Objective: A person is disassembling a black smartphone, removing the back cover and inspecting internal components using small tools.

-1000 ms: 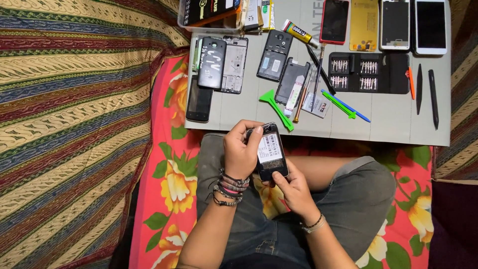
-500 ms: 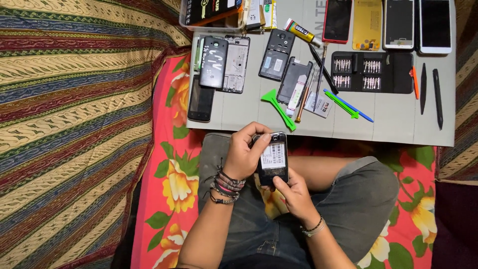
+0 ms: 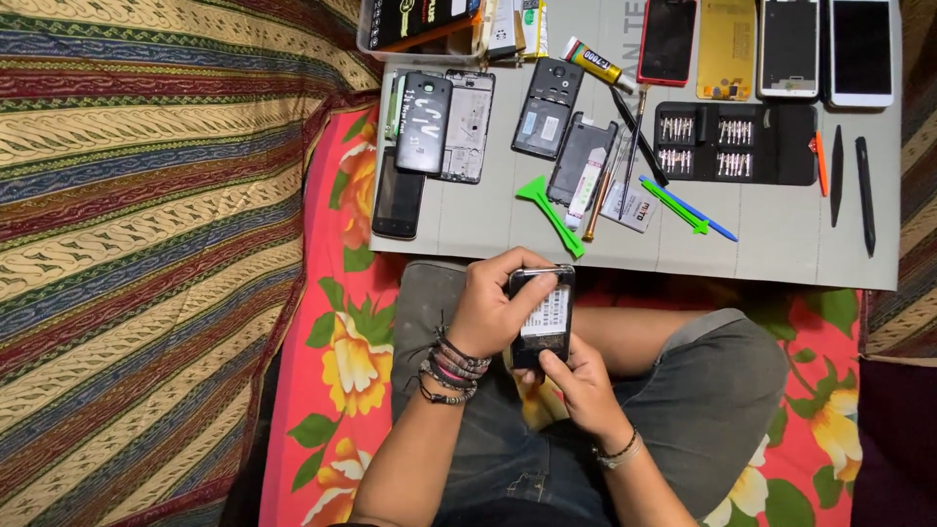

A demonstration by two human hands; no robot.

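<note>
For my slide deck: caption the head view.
Both hands, left hand and right hand, hold an opened phone above a grey mat of parts.

White label (image 3: 547,314) on held phone (image 3: 542,327) (dark screens (image 3: 825,49) along board's far edge)

Glossy plastic phone (image 3: 543,322) — matt grey mat (image 3: 781,234).

A makeshift phone-repair spot in a home: the person sits cross-legged on a floral cloth (image 3: 342,361) beside striped fabric (image 3: 146,244). A grey work mat (image 3: 781,234) carries opened phones (image 3: 547,107), a screwdriver-bit case (image 3: 732,141) and plastic pry tools (image 3: 551,210).
</note>
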